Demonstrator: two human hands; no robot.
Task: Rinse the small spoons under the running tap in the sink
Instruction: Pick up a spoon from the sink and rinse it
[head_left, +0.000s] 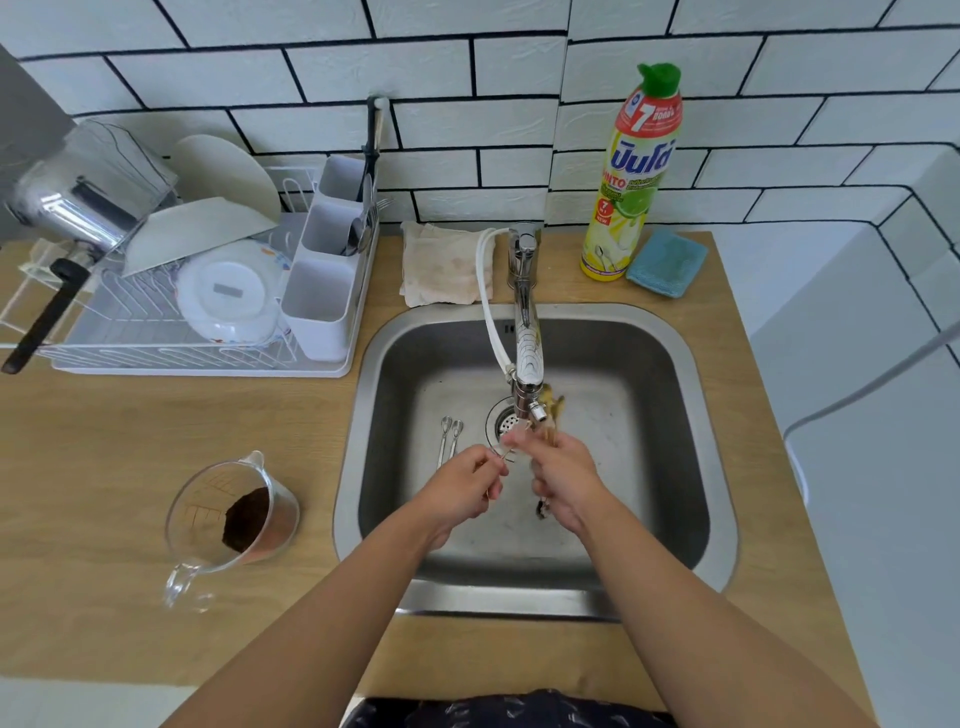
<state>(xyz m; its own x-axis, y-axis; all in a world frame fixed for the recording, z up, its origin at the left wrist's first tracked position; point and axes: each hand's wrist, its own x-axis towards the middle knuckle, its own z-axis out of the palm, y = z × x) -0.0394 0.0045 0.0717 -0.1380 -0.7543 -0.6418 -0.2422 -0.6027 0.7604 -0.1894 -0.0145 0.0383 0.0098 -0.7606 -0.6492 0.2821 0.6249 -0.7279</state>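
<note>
Head view: spoon (500, 456) mostly hand-hidden.

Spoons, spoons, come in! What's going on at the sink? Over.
Left hand and right hand both pinching one small spoon under the tap. Two spoons waiting in the sink. Nothing blocking.

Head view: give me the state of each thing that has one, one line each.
Tap: spout over the sink, water flow too blurred to confirm.
Left hand: pinches a small spoon under the spout.
Right hand: rubs the spoon's bowl end.
Two spoons: lying on the sink floor, left of the drain.
Measuring jug: upright on the counter, brown residue inside.
Detergent bottle: upright, cap closed.
</note>
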